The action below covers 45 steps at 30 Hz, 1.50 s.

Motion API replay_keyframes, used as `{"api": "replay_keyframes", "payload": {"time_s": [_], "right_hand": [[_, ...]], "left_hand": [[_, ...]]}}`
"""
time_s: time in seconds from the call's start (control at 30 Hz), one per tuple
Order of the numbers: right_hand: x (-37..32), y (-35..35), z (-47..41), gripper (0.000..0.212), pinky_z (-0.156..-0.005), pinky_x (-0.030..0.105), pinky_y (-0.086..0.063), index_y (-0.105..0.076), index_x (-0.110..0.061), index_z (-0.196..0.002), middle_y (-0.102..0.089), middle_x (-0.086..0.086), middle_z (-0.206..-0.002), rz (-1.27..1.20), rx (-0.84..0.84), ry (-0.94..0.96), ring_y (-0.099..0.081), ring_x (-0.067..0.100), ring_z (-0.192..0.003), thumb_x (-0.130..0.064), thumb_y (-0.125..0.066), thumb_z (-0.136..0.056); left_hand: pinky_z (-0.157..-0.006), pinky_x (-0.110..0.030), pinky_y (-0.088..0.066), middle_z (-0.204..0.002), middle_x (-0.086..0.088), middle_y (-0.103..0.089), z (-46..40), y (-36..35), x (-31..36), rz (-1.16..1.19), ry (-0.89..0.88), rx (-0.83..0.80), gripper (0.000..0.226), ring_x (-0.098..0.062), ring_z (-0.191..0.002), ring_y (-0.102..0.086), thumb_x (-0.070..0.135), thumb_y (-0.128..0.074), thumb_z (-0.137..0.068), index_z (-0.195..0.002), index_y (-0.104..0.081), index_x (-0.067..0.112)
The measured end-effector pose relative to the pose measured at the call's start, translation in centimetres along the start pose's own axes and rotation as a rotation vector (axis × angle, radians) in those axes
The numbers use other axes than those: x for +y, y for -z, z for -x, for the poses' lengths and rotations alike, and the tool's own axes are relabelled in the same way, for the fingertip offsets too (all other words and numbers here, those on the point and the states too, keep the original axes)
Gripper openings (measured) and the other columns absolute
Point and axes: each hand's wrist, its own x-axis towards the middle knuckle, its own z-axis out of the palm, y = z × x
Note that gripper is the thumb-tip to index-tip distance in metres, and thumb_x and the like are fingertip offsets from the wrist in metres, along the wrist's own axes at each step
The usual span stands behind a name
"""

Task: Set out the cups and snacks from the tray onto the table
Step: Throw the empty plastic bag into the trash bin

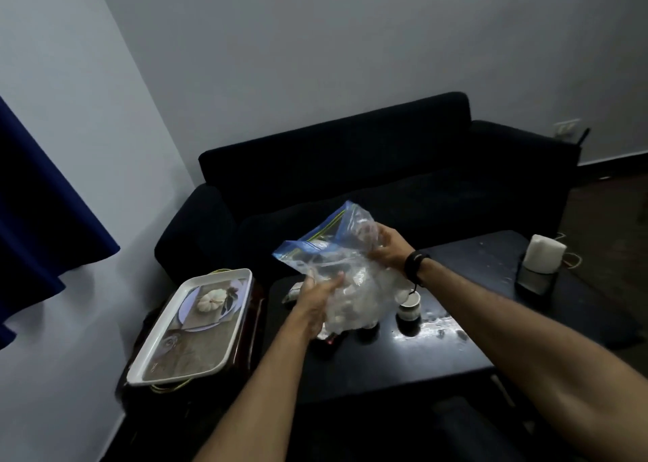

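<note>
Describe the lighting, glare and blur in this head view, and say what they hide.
Head view: dim overall, so the sofa reads as a near-black mass; glare washes out the table surface near the white cup; wide-angle distortion tilts the walls; the zip bag, held by the left hand and right hand, is soft and crinkled, so its contents cannot be identified.
</note>
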Motion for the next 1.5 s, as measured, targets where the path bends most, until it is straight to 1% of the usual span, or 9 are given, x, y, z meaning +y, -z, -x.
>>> {"api": "replay_keyframes", "payload": {"time_s": [0.17,0.37,0.5,0.7,0.93,1.03,1.17,1.3,1.5], "right_hand": [[0.5,1.5,2.7,0.044,-0.072,0.019,-0.046,-0.068,-0.014,-0.117,-0.066,0.0,-0.103,0.233,-0.003,0.027,-0.061,0.012,-0.091,0.007,-0.055,-0.081],[0.2,5.9,6.7,0.04,-0.084,0.028,-0.056,-0.062,-0.033,-0.123,-0.07,-0.006,-0.117,-0.125,-0.347,-0.106,-0.069,0.013,-0.106,-0.018,-0.067,-0.086],[1.4,8.1,8.3,0.08,-0.088,0.022,-0.056,-0.046,-0.03,-0.139,-0.064,-0.015,-0.124,0.042,-0.308,-0.034,-0.065,0.004,-0.11,-0.019,-0.086,-0.071],[3.8,12.4,9.6,0.031,-0.08,0.031,-0.054,-0.07,-0.004,-0.109,-0.071,0.009,-0.1,-0.102,0.016,-0.054,-0.067,0.016,-0.086,0.009,-0.062,-0.082],[6.9,17.1,13.0,0.043,-0.051,0.021,-0.038,-0.066,-0.019,-0.053,-0.059,-0.008,-0.053,-0.056,0.047,-0.292,-0.05,0.006,-0.049,0.002,-0.046,-0.086],[8.6,18.5,14.5,0.007,-0.063,0.027,-0.043,-0.066,-0.008,-0.083,-0.062,0.01,-0.079,-0.107,0.225,-0.307,-0.055,0.018,-0.073,-0.004,-0.062,-0.087],[11.2,21.2,16.6,0.087,-0.096,0.038,-0.05,-0.028,-0.014,-0.147,-0.052,0.016,-0.129,-0.1,0.36,-0.308,-0.053,0.021,-0.115,0.002,-0.077,-0.076],[13.2,23.7,18.9,0.076,-0.099,0.028,-0.051,-0.044,-0.01,-0.143,-0.06,0.012,-0.133,-0.005,0.14,-0.18,-0.059,0.015,-0.119,0.002,-0.078,-0.076],[15.7,26.3,22.3,0.047,-0.096,0.032,-0.048,-0.061,-0.002,-0.123,-0.068,0.01,-0.114,0.181,0.387,-0.266,-0.062,0.019,-0.106,0.005,-0.072,-0.077]], "left_hand": [[-0.057,-0.03,-0.058,-0.095,-0.016,-0.069,-0.3,-5.4,-0.1,0.064,-0.081,0.045,0.016,-0.021,-0.07,-0.07,0.0,-0.056,-0.093,-0.104,-0.066,0.003],[-0.108,-0.051,-0.043,-0.132,-0.032,-0.056,-0.1,-9.1,0.9,0.266,0.041,0.081,0.042,-0.045,-0.117,-0.057,0.011,-0.031,-0.104,-0.136,-0.048,-0.011],[-0.069,-0.033,-0.057,-0.09,-0.014,-0.066,0.2,-12.4,0.9,0.251,0.047,0.001,0.035,-0.025,-0.075,-0.065,0.01,-0.031,-0.103,-0.123,-0.056,-0.004],[-0.039,-0.019,-0.039,-0.068,-0.006,-0.057,0.4,-17.2,-0.7,-0.071,-0.144,-0.132,0.04,-0.008,-0.042,-0.051,0.003,-0.06,-0.079,-0.119,-0.055,-0.006],[-0.097,-0.042,-0.053,-0.123,-0.011,-0.069,0.0,-21.6,-4.1,-0.421,-0.187,-0.651,0.082,-0.027,-0.114,-0.066,0.004,-0.089,-0.059,-0.133,-0.056,0.013],[-0.093,-0.041,-0.057,-0.111,-0.013,-0.074,-0.3,-24.1,-5.6,-0.44,-0.221,-0.587,0.056,-0.025,-0.102,-0.071,0.004,-0.083,-0.074,-0.126,-0.062,0.007],[-0.065,-0.029,-0.062,-0.076,0.002,-0.077,-0.6,-27.0,-7.6,-0.398,-0.124,-0.533,0.032,-0.013,-0.068,-0.073,0.009,-0.068,-0.091,-0.12,-0.063,-0.002],[-0.057,-0.029,-0.06,-0.082,-0.007,-0.076,-0.5,-29.5,-10.2,-0.396,-0.019,-0.574,0.029,-0.02,-0.068,-0.075,0.017,-0.069,-0.091,-0.118,-0.066,0.007],[-0.068,-0.035,-0.057,-0.088,-0.005,-0.069,0.1,-34.3,-15.0,-0.425,0.008,-0.478,0.023,-0.018,-0.073,-0.066,0.023,-0.071,-0.09,-0.107,-0.061,0.01]]}}
